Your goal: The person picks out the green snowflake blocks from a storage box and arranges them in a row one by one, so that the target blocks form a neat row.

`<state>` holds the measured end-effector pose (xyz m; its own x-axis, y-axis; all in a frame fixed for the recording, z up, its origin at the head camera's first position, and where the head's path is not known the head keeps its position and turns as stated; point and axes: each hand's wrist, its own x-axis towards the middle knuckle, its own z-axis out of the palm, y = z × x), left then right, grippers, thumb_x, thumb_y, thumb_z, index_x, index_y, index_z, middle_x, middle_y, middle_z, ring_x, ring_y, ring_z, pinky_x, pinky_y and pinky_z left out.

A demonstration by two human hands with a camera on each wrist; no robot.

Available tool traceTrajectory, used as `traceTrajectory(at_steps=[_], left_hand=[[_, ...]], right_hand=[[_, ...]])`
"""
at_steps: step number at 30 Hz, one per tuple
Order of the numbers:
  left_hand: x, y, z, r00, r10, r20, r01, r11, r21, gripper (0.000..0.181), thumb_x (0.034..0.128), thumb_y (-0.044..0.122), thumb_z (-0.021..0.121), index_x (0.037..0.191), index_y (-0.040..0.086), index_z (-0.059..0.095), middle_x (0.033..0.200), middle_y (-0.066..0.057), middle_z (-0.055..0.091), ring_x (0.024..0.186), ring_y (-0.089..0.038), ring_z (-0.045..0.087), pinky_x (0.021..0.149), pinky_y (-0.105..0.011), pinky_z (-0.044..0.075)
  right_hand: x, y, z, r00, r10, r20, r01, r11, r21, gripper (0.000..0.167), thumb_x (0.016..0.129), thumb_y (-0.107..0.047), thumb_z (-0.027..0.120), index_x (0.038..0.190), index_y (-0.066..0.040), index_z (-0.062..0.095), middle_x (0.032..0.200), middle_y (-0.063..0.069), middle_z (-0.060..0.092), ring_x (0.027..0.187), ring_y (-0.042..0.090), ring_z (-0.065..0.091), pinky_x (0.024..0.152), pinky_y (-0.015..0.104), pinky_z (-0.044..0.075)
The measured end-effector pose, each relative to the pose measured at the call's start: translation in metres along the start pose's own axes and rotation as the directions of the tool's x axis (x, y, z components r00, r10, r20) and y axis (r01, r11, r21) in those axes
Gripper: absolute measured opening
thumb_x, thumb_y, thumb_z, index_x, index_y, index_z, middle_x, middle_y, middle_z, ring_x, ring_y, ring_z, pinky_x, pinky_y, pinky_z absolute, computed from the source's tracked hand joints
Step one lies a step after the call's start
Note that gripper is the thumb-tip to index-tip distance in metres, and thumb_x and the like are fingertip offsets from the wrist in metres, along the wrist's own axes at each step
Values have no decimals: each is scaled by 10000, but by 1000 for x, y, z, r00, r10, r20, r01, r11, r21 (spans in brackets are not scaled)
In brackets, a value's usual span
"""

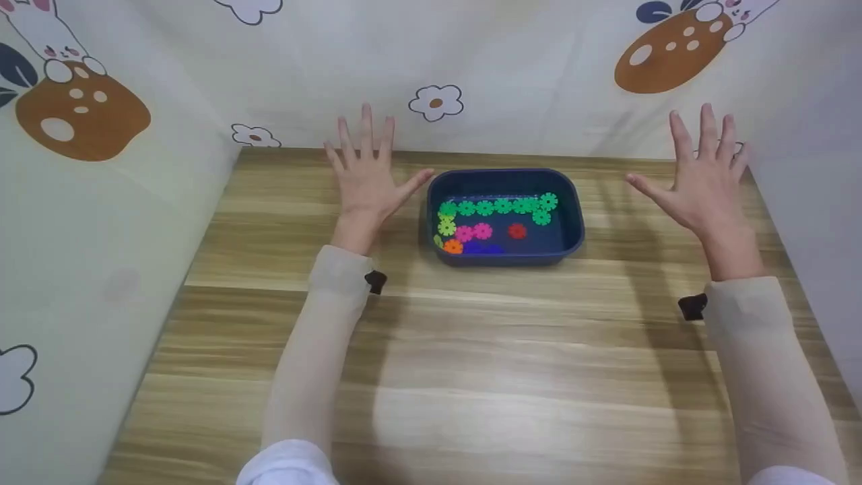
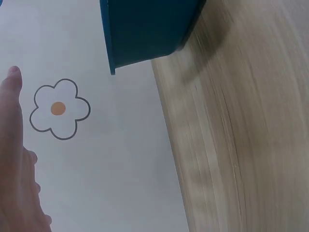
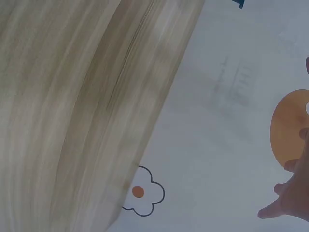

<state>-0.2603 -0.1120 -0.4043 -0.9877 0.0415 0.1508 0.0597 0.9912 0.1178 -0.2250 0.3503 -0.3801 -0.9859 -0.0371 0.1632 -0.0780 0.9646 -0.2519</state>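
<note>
The left hand (image 1: 369, 182) has its fingers straight and spread, left of a dark blue tray (image 1: 506, 260); its thumb tip is near the tray's left rim. Well to the right of the tray, the right hand (image 1: 710, 185) is spread the same way. Neither holds anything. Inside the tray lie several green flower-shaped pieces (image 1: 503, 206), yellow-green ones (image 1: 446, 228), pink ones (image 1: 483, 231), a red one (image 1: 517, 231), an orange one (image 1: 453, 246) and blue ones. In the left wrist view the left hand (image 2: 17, 164) shows at the left edge, the tray (image 2: 145, 34) above.
A wood-grain table (image 1: 512, 350) carries the tray near its back edge. Behind it and at both sides hang pale cloths (image 1: 323, 60) printed with flowers, rabbits and brown shapes. A dark wrist camera (image 1: 376, 282) sits at the left cuff, another (image 1: 692, 307) at the right.
</note>
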Motion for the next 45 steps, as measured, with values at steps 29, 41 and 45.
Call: traceTrajectory(at_steps=[29,41,45], left_hand=[[-34,11,-3,999,44,-27,-49,965,-259,1010,869,761,487,1615,201,101,1701,-57,17,1559,-334,85,1289,-539,155],[-48,12,16,992,119,41,-89,893,-441,1079,803,665,691,1613,244,116,1702,-21,-8,1561,-310,97,1209,-603,309],[-51,14,22,986,141,87,-81,865,-495,1100,790,620,737,1614,243,113,1702,-9,-18,1556,-334,113,1189,-623,331]], right_hand=[[-11,-13,29,965,-59,-255,106,979,176,776,900,-382,671,1538,-109,323,1619,161,256,1438,434,266,1197,618,261],[-14,-19,36,972,-31,-233,95,959,267,708,921,-269,676,1520,-78,351,1586,174,302,1441,414,273,1176,618,311],[-13,-23,39,973,-32,-226,96,956,277,692,922,-269,677,1508,-68,369,1578,178,318,1433,418,293,1161,616,333]])
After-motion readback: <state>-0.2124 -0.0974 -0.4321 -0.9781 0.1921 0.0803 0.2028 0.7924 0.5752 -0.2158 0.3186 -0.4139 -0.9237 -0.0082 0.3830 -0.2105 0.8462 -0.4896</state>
